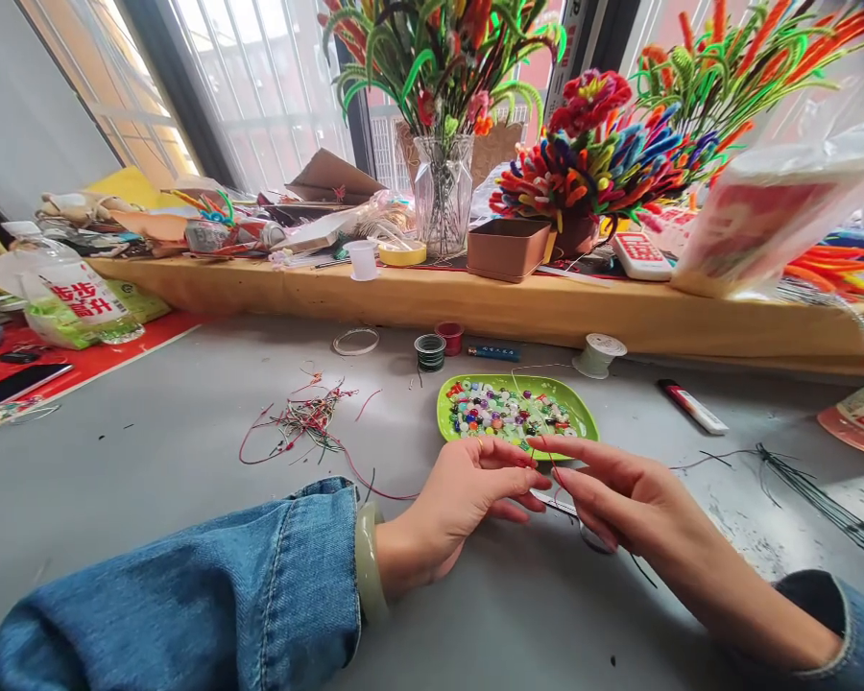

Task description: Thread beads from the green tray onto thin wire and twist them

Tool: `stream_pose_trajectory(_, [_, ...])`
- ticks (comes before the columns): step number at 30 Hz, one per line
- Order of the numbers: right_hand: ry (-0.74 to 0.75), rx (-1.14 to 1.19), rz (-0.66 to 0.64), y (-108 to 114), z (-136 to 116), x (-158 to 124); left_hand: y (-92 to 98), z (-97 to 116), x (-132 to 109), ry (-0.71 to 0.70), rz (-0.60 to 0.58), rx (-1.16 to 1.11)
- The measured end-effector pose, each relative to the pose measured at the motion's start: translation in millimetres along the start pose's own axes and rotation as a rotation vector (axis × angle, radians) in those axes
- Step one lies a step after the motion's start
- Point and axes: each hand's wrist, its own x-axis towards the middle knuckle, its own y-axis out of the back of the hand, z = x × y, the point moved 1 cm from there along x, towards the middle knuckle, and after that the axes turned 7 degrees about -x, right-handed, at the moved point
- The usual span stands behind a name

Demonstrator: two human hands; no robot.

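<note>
My left hand (pixel 468 494), with a pale green bangle (pixel 369 561) at its wrist, pinches a thin dark red cord between thumb and forefinger. Close to it, my right hand (pixel 630 489) is closed on the same red cord (pixel 553 459), which rises in a small loop between the fingertips. Below the right fingers shows a pair of scissors (pixel 563 505); whether that hand holds them or they lie on the table I cannot tell. Just beyond both hands sits a green tray (pixel 588 418) of mixed coloured beads (pixel 504 411).
A tangle of cord scraps (pixel 309 420) lies left of the tray. Behind it stand a dark green spool (pixel 430 353), a red spool (pixel 449 337) and a white spool (pixel 600 356). A red-and-white tube (pixel 692 407) and bundled dark cords (pixel 828 504) lie right. A cluttered ledge (pixel 295 296) runs behind.
</note>
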Motion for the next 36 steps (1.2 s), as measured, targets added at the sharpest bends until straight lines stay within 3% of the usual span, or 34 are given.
stream_pose_trajectory(14, [0.484, -0.755, 0.313, -6.1, 7.7, -1.8, -2.7, 0.1, -1.7, -0.015, 0.024, 0.035])
stream_pose_trajectory(36, [0.732, -0.98, 0.358, -8.3, 9.1, -7.6, -5.4, -1.3, -5.6, -0.031, 0.065, 0.061])
